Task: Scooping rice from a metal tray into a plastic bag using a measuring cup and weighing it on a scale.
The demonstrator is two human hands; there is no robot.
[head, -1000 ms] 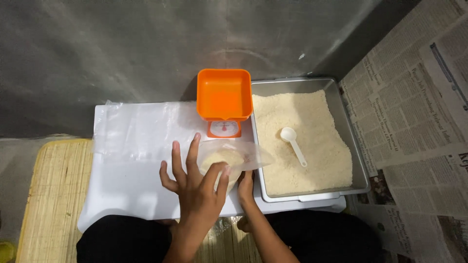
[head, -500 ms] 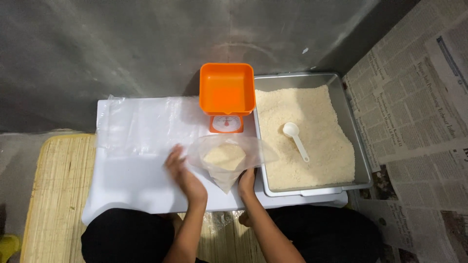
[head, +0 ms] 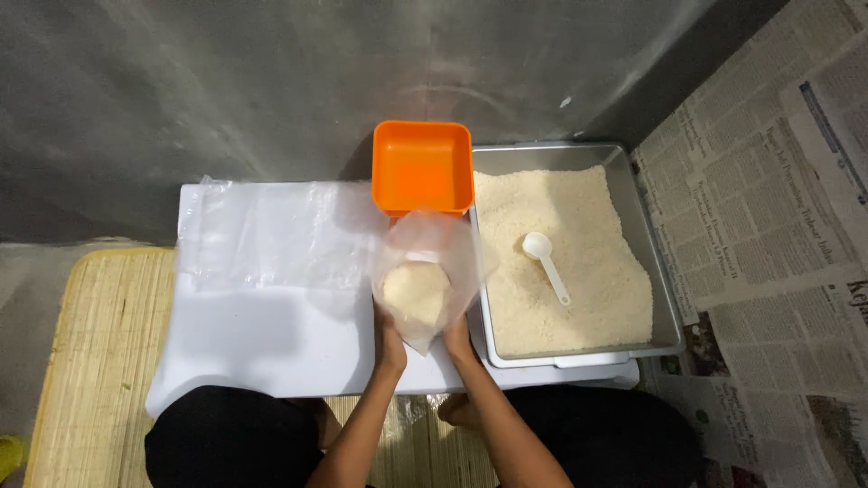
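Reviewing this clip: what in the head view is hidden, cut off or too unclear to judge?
- Weighing scale under the orange tray: hidden by the tray and the clear bag.
- Left hand and right hand: fingers mostly behind the bag of white grains, so the grip is unclear.
- Newspaper: cut off by the right edge.
- Metal tray: depth hidden by grains.

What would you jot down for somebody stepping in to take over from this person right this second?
Left hand and right hand: both grip the clear plastic bag, held up above the white board.
Bag: partly filled with pale crumbs, mouth open.
Orange scale tray: empty, just behind the bag.
Metal tray to the right: still full of crumbs, white scoop lying on top.
Spare clear bags lie to the left.
Done: one bag holds a portion. Left: bag unsealed.
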